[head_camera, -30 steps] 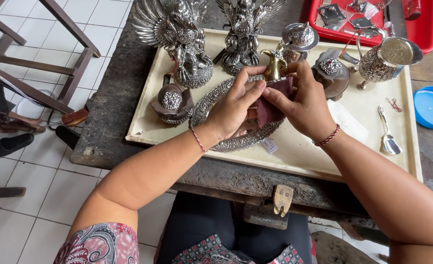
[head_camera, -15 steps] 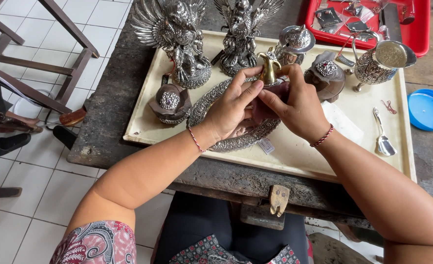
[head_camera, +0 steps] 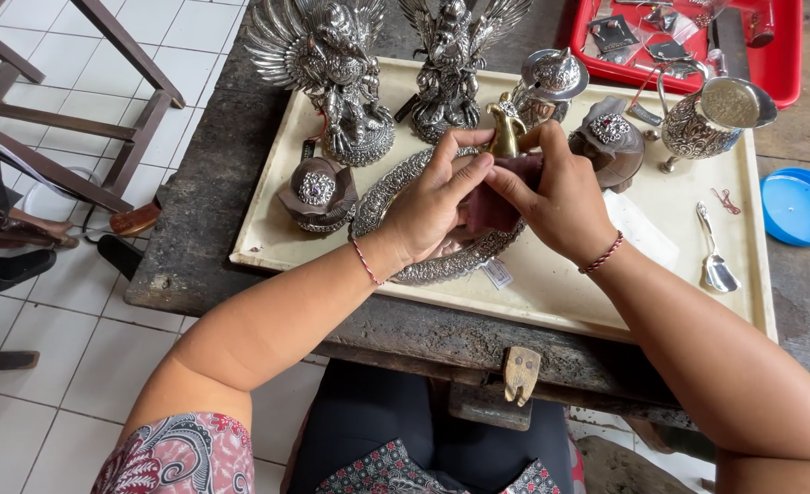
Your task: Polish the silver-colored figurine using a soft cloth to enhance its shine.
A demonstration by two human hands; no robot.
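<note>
My left hand (head_camera: 435,203) and my right hand (head_camera: 557,198) meet over an oval embossed silver tray (head_camera: 396,197), which lies on a cream tray (head_camera: 551,284). Together they hold a dark maroon cloth (head_camera: 489,209) wrapped around a small gold-coloured figurine (head_camera: 505,126). Only the figurine's top sticks out above my fingers; its lower part is hidden in the cloth. Both wrists wear thin red bracelets.
On the cream tray stand two winged silver statues (head_camera: 327,69) (head_camera: 450,59), lidded silver boxes (head_camera: 317,192) (head_camera: 610,137) (head_camera: 551,80), a silver jug (head_camera: 708,114) and a spoon (head_camera: 714,261). A red tray (head_camera: 784,64) of small parts and a blue lid (head_camera: 803,206) lie right. Wooden chair (head_camera: 66,119) at left.
Both hands have shifted slightly with the cloth and the figurine; the fingers have moved over the cloth. The view has drifted a little.
</note>
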